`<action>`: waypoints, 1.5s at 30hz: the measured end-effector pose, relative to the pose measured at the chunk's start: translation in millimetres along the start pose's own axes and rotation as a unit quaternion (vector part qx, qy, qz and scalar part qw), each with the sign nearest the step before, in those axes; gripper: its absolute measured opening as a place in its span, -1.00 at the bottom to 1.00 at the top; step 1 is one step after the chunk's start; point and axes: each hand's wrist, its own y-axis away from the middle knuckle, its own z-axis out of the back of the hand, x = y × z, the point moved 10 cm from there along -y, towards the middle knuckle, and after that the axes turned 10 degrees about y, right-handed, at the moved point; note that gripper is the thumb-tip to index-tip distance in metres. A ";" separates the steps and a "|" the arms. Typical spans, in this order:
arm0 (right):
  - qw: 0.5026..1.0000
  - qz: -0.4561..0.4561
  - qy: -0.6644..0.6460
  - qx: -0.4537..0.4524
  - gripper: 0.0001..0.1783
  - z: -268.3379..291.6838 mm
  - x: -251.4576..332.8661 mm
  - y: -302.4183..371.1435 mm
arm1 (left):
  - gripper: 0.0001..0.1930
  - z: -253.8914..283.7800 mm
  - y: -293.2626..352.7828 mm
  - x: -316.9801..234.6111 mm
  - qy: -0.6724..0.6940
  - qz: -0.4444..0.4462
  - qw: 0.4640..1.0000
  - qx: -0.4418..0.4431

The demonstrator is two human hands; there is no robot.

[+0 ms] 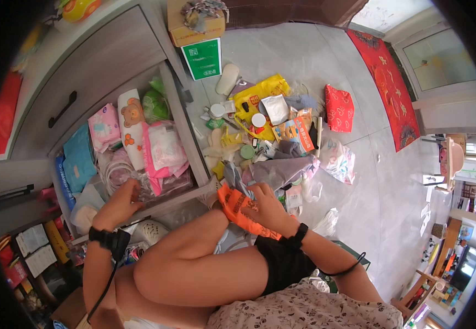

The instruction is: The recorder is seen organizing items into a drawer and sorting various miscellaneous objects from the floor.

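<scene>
My left hand (pixel 121 204) reaches over the near edge of an open drawer (pixel 180 118), fingers bent and thumb apart, with nothing visible in it. Right beside its fingertips are clear plastic wrapping (pixel 167 185) and a coil of pale tubing (pixel 116 174). The drawer also holds a pink-and-white package (pixel 164 147), a bear-print roll or pouch (pixel 132 129), a smaller pink pack (pixel 104 127), a green bag (pixel 155 105) and a blue package (pixel 80 159). By my raised knee, my right hand (pixel 272 209) grips a crumpled orange plastic bag (pixel 237 205) with dark print.
A pile on the grey tiles includes a yellow bag (pixel 273 88), a purple-grey cloth (pixel 282 170), jars and packets. Farther right lie a red heart-print bag (pixel 339 108) and a white printed bag (pixel 338 160). Stacked boxes (pixel 202 59) stand beyond the drawer; a red mat (pixel 383 82) lies far right.
</scene>
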 end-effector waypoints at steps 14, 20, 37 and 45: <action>0.973 -0.094 0.171 0.127 -0.20 -107.0 -106.7 -7.3 | -0.69 0.9 262.5 36.3 0.182 0.148 0.921 -0.311; 0.991 -0.071 0.115 -0.013 -0.63 4.6 -149.5 64.1 | -0.50 -45.9 307.7 66.8 0.254 0.208 0.855 -0.402; 0.974 -0.155 0.152 -0.057 -0.67 -13.4 -205.5 -127.8 | -0.50 -62.1 330.2 55.3 0.226 0.284 0.790 -0.494; 0.884 -0.238 0.396 0.074 -0.52 -61.4 -252.7 -140.3 | -0.49 -81.5 306.5 -14.4 -0.220 0.313 0.823 -0.421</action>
